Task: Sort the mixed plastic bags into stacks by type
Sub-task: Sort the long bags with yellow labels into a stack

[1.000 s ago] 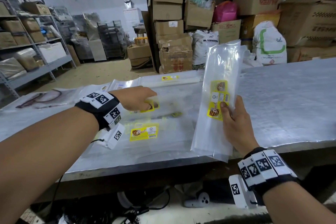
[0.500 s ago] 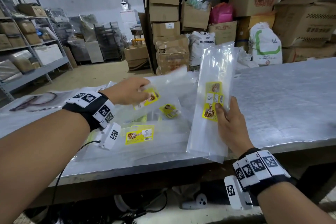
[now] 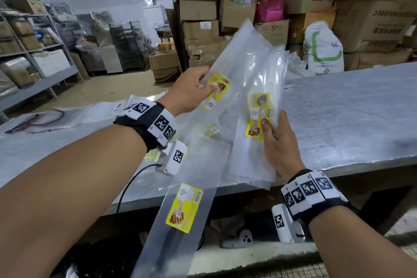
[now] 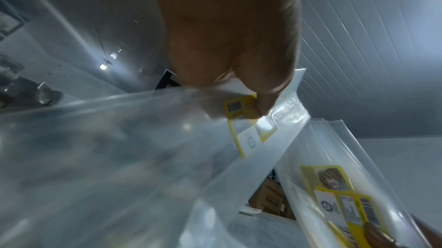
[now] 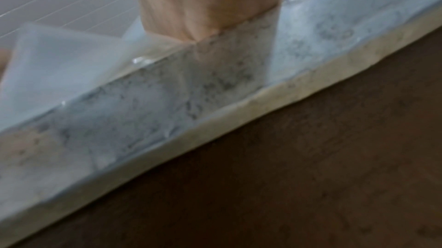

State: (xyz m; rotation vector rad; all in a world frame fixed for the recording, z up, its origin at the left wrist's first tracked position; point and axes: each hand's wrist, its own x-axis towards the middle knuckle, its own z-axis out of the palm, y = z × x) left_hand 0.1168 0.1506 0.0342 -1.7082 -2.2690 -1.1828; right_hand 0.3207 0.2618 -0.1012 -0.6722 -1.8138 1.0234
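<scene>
Left hand [image 3: 189, 91] raised above table [image 3: 352, 119], thumb and fingers pinching long clear bag [image 3: 234, 63] at its yellow label [image 3: 215, 91]; bag slanting up and away from table edge. Right hand [image 3: 276, 142] gripping bag stack [image 3: 255, 142] upright over near table edge, thumb pressed on yellow label [image 3: 258, 117]. Held bag overlapping stack's left side. Loose bags [image 3: 203, 146] flat on table below left hand. One labelled bag [image 3: 180, 221] hanging off table's near edge. Boxes [image 3: 198, 20] beyond table's far side.

bags [image 3: 246, 70]: clear glossy plastic | table [image 3: 349, 115]: dull mottled metal, seemingly | boxes [image 3: 198, 7]: matt cardboard
</scene>
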